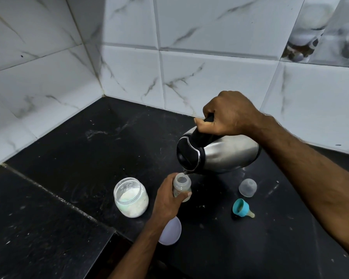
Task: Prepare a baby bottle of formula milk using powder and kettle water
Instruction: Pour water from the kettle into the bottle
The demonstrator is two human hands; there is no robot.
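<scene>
Black counter [89,158]: right hand [228,115] tips kettle [220,154]; left hand [167,200] grips bottle [181,188].

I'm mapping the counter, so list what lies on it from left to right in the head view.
Powder jar → white lid → baby bottle, held by the left hand → teal teat ring → clear cap.

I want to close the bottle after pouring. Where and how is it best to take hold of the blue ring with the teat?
Probably grip the blue ring across its rim, coming from above. It lies tipped on the black counter, right of the bottle, its open side toward the camera and the teat pointing lower right. The ring is broad and likely firm; the teat is small and best left untouched.
</scene>
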